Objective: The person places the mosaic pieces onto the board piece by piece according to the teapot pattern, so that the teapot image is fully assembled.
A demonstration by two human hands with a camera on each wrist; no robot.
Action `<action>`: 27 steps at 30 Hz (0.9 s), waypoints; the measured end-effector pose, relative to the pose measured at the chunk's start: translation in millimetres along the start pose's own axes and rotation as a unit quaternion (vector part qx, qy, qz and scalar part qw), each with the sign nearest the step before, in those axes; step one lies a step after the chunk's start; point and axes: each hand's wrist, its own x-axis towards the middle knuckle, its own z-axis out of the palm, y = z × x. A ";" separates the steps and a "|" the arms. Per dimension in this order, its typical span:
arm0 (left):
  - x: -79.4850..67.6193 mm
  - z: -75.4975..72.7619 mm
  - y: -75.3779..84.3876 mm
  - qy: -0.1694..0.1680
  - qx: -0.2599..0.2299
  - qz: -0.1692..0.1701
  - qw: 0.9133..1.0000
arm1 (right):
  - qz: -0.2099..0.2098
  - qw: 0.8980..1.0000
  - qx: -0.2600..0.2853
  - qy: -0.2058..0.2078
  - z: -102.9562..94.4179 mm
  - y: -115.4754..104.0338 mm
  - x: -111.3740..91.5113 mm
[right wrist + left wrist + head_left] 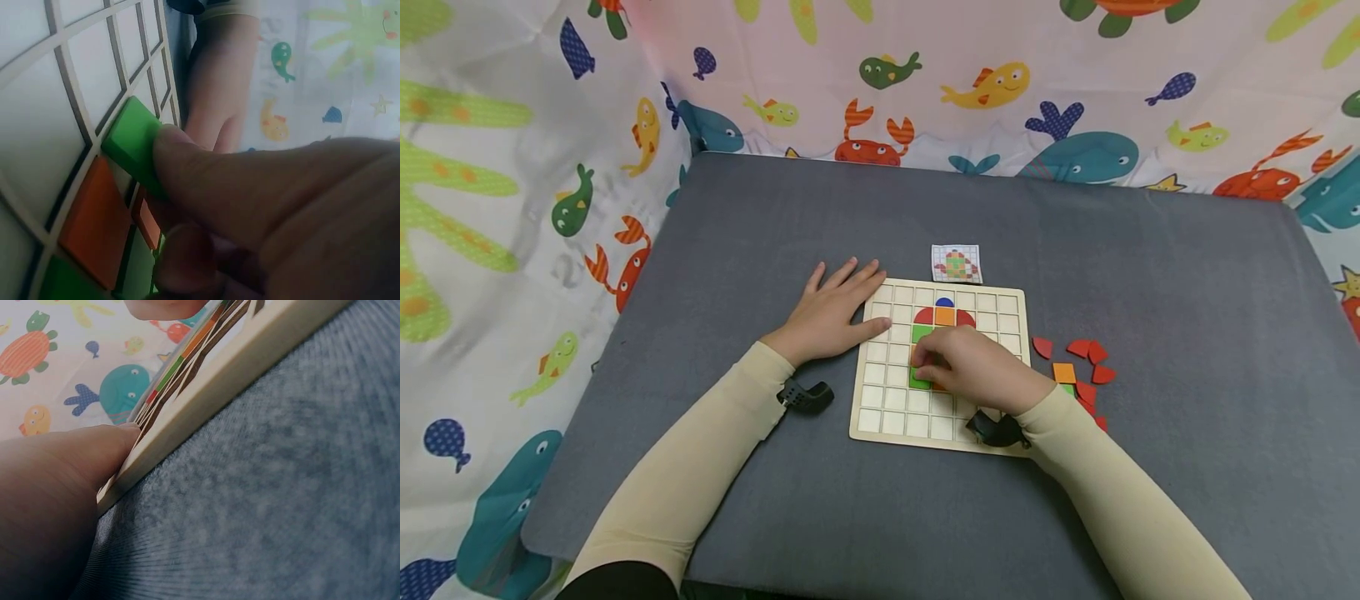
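My right hand (981, 367) is over the middle of a wooden grid board (895, 423), pinching a green square tile (132, 139) with the thumb on its face. In the right wrist view the tile sits at a grid cell beside an orange square tile (97, 222). My left hand (829, 323) lies spread at the board's left edge, its thumb (115, 445) resting over the rim. Above my right hand show a blue rounded piece (944, 302), an orange square (945, 317) and red rounded pieces (923, 316) on the board. My right hand hides part of the pattern.
Loose red pieces (1079, 347), an orange square tile (1063, 372) and a partly covered green piece (1068, 389) lie right of the board. Behind the board is a small card (956, 263) with a coloured grid pattern. A grey cloth (805, 225) covers the table.
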 end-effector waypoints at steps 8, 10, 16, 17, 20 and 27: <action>-1.7 -1.4 -0.1 -0.001 -0.001 -0.004 1.000 | -0.017 0.999 -0.045 0.020 4.0 -0.9 -0.8; -2.0 -1.9 0.2 -0.001 -0.003 -0.004 1.000 | -0.022 0.998 -0.054 0.026 4.7 -1.6 -1.4; -2.6 -3.0 0.5 0.000 -0.005 -0.004 1.000 | -0.029 0.996 -0.077 0.037 3.6 -3.2 -4.6; -2.6 -3.0 0.5 0.000 -0.005 -0.004 1.000 | -0.030 0.996 -0.078 0.036 2.4 -3.1 -5.5; -2.3 -2.8 -0.2 0.000 -0.007 -0.004 1.000 | -0.024 0.996 -0.075 0.032 -3.5 -2.5 -8.9; 0.5 -1.3 0.4 -0.005 -0.006 0.000 1.000 | 0.023 0.996 -0.077 0.039 -29.1 6.7 -26.9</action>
